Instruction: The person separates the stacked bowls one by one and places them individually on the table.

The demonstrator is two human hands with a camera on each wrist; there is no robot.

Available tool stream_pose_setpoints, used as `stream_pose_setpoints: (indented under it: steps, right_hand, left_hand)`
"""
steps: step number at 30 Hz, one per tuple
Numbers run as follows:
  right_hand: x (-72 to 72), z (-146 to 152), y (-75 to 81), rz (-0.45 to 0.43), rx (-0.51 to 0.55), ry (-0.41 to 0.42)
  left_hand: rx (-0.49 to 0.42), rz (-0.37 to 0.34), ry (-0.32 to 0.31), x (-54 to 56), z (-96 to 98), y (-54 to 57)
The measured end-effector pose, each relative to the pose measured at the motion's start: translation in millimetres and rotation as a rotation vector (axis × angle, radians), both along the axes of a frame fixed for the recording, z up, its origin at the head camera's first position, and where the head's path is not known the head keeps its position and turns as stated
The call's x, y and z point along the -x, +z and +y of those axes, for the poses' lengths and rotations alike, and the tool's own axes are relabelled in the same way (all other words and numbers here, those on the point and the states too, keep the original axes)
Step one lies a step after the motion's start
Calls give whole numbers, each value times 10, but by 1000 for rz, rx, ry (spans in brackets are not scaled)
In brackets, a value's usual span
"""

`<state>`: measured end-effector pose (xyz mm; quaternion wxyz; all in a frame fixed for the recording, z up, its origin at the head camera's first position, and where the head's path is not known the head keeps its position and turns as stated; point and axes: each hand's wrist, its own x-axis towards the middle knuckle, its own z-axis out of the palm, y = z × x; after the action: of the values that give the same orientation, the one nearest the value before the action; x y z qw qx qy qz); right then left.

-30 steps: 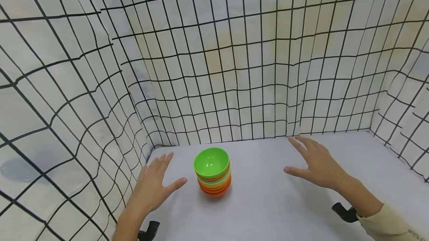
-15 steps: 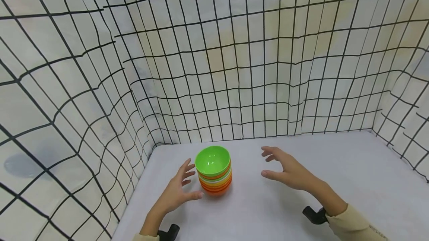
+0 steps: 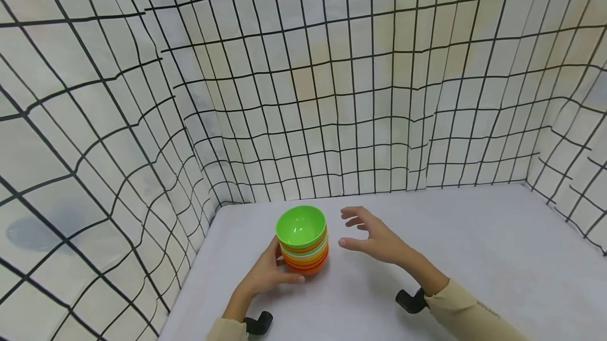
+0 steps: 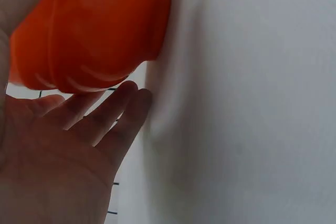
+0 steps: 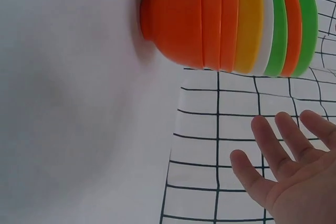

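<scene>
A stack of nested bowls (image 3: pixel 303 241) stands upright on the white table, green on top, with orange, green, white and yellow rims below. My left hand (image 3: pixel 267 272) is at its left side, fingers behind and thumb in front. In the left wrist view, those fairly straight fingers (image 4: pixel 113 114) lie right at the wall of the orange bottom bowl (image 4: pixel 105 24). My right hand (image 3: pixel 374 235) is apart from the stack on its right, fingers spread and slightly bent, holding nothing. The right wrist view shows the stacked bowls (image 5: pixel 226 24) beyond its fingertips.
White walls with a black grid (image 3: pixel 332 93) stand behind the table and at both sides. The white tabletop (image 3: pixel 474 246) extends right of the bowls. Black camera mounts (image 3: pixel 411 301) sit at both wrists.
Both hands have moved inward toward the bowl stack. The left has come up against its side, while the right has moved left and remains apart. The stack stays in place on the table.
</scene>
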<state>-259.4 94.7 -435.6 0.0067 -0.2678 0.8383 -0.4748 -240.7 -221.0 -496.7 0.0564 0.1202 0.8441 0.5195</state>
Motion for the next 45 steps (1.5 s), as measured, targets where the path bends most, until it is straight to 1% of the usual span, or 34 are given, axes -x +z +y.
stream_pose_setpoints:
  steps: [3, 7, 13, 21, 31, 35, 45]
  right_hand:
    - [43, -100, -27, -37, 17, 8]
    - [107, -222, -44, -71, 37, 28]
    - [169, -383, -12, -103, 70, 68]
    - [203, -541, -7, -165, 99, 114]
    - [275, -622, -36, -192, 120, 176]
    - [290, -639, -34, -189, 117, 183]
    - [305, -667, -31, -188, 119, 182]
  left_hand:
    - [0, 12, 4, 50, 20, -48]
    - [4, 15, 3, 87, 22, -79]
    - [2, 8, -28, 91, 11, -83]
    - [-13, -7, -42, 89, 5, -119]
    - [-41, -24, -46, 102, 18, -134]
    - [-52, -27, -41, 102, 20, -136]
    - [-90, -28, -57, 100, 14, -154]
